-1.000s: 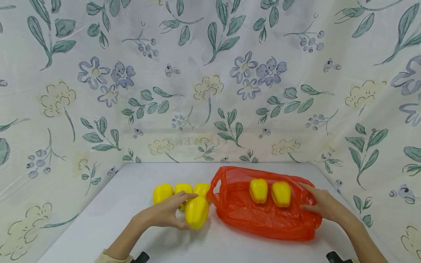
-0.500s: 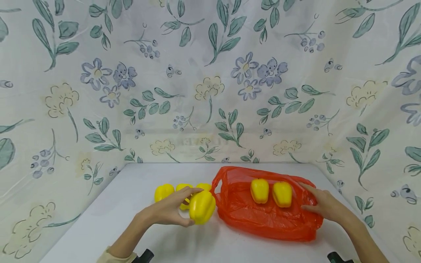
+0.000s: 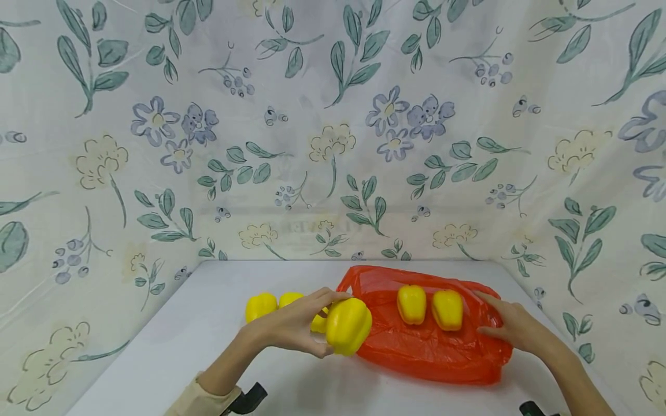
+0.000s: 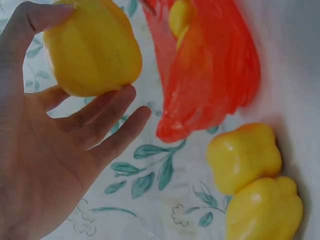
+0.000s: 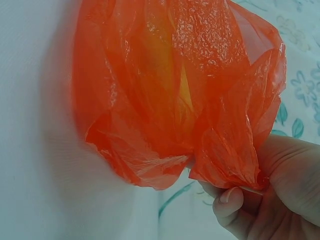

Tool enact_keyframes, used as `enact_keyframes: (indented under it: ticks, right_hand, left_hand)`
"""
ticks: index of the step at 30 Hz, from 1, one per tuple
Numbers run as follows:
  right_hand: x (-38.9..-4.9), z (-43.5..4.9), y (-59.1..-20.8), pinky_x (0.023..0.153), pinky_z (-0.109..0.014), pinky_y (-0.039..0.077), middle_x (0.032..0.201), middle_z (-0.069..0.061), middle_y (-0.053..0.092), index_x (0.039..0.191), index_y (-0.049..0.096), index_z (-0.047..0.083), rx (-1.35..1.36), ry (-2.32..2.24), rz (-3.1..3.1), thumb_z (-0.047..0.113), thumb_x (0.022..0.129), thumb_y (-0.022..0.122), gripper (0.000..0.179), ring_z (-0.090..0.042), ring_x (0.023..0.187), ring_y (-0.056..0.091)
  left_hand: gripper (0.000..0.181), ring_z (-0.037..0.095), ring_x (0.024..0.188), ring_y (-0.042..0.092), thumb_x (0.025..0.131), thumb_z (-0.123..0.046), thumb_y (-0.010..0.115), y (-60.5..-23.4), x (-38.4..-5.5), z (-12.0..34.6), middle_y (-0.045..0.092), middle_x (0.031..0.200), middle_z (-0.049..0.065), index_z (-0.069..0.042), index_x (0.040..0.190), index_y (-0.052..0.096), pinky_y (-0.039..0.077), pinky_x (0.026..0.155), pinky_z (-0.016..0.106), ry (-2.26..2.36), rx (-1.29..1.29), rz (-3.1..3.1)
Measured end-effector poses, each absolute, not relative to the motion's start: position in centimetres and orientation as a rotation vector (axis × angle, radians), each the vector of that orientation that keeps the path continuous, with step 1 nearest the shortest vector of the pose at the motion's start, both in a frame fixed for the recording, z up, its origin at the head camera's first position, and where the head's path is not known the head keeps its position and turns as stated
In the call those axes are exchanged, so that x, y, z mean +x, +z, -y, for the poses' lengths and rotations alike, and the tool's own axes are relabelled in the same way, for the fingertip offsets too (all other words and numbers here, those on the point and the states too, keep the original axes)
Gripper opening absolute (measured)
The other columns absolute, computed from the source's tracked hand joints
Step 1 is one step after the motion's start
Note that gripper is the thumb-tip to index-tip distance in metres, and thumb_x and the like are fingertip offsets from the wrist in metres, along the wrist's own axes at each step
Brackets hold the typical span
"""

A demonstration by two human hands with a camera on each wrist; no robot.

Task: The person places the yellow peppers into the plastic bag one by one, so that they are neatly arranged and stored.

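Note:
A yellow bell pepper (image 3: 348,326) is held between the thumb and fingertips of my left hand (image 3: 293,326), above the table and in front of the red plastic bag's left end. In the left wrist view, the thumb lies on one side of that bell pepper (image 4: 92,50) and fingers touch the other. My right hand (image 3: 520,328) grips the right end of the red plastic bag (image 3: 416,358). Seen from the right wrist, thumb and fingers pinch the bag's gathered edge (image 5: 227,165). Two yellow bell peppers, one left (image 3: 411,304) and one right (image 3: 447,309), lie in the spread bag.
More yellow bell peppers, among them a leftmost pepper (image 3: 261,307) and its neighbour (image 3: 289,299), sit on the white table (image 3: 218,289) left of the bag. Another pepper (image 3: 318,323) is partly hidden behind my left hand. A floral curtain (image 3: 333,173) surrounds the table's back and sides.
My left hand has carried its bell pepper to the right and slightly up, so that it now overlaps the bag's left end in the head view. The right hand keeps its place on the bag.

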State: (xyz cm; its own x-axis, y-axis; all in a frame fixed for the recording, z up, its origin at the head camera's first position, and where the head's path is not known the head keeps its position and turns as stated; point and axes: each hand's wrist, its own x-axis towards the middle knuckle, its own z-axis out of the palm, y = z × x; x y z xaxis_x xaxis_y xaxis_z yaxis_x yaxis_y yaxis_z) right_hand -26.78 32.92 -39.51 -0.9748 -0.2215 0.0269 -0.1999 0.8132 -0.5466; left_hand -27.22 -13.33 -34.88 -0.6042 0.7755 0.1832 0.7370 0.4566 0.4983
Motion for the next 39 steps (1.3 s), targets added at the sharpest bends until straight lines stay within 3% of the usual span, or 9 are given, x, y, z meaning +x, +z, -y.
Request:
enact_keyframes:
  ticks: [8,19,26,33,39]
  right_hand:
    - [-26.7,-32.9,-39.1,0.064,-0.026,0.059,0.110,-0.015,0.066,0.146,0.036,-0.002,-0.333,-0.862,-2.956,0.026,0.081,0.079,0.083,-0.015,0.075,0.061]
    - [-26.6,-33.0,-39.1,0.064,-0.028,0.060,0.108,-0.015,0.066,0.147,0.035,-0.001,-0.294,-0.876,-2.947,0.023,0.081,0.079,0.083,-0.014,0.074,0.061]
    - [-26.7,-33.0,-39.1,0.065,-0.028,0.060,0.109,-0.015,0.066,0.147,0.035,-0.001,-0.312,-0.873,-2.947,0.023,0.081,0.079,0.082,-0.014,0.074,0.062]
    - [-26.9,-33.0,-39.2,0.065,-0.028,0.060,0.111,-0.016,0.066,0.147,0.035,-0.001,-0.329,-0.855,-2.959,0.025,0.081,0.079,0.083,-0.015,0.077,0.061]
    - [-26.8,-33.1,-39.2,0.063,-0.026,0.060,0.110,-0.017,0.066,0.147,0.035,-0.002,-0.349,-0.876,-2.956,0.024,0.081,0.079,0.083,-0.013,0.073,0.062]
  left_hand:
    - [0.083,0.006,0.113,0.051,0.075,-0.038,0.073,-33.6,-28.4,10.5,0.048,0.130,-0.014,-0.041,0.146,0.031,0.052,0.094,0.026,0.751,1.439,-2.627]
    - [0.083,0.009,0.118,0.049,0.079,-0.039,0.076,-33.4,-31.1,7.2,0.045,0.140,-0.007,-0.032,0.149,0.031,0.050,0.099,0.028,0.658,1.492,-2.621]
    - [0.086,0.012,0.125,0.047,0.080,-0.033,0.079,-33.8,-33.3,5.6,0.042,0.148,-0.005,-0.027,0.151,0.032,0.051,0.103,0.036,0.630,1.398,-2.616]
    - [0.084,0.010,0.119,0.051,0.080,-0.031,0.081,-35.0,-35.5,4.6,0.046,0.146,-0.006,-0.029,0.150,0.035,0.052,0.099,0.029,0.644,1.241,-2.609]
    - [0.084,0.010,0.124,0.048,0.078,-0.032,0.083,-36.0,-37.1,3.9,0.048,0.144,-0.008,-0.029,0.148,0.037,0.051,0.098,0.026,0.639,1.177,-2.619]
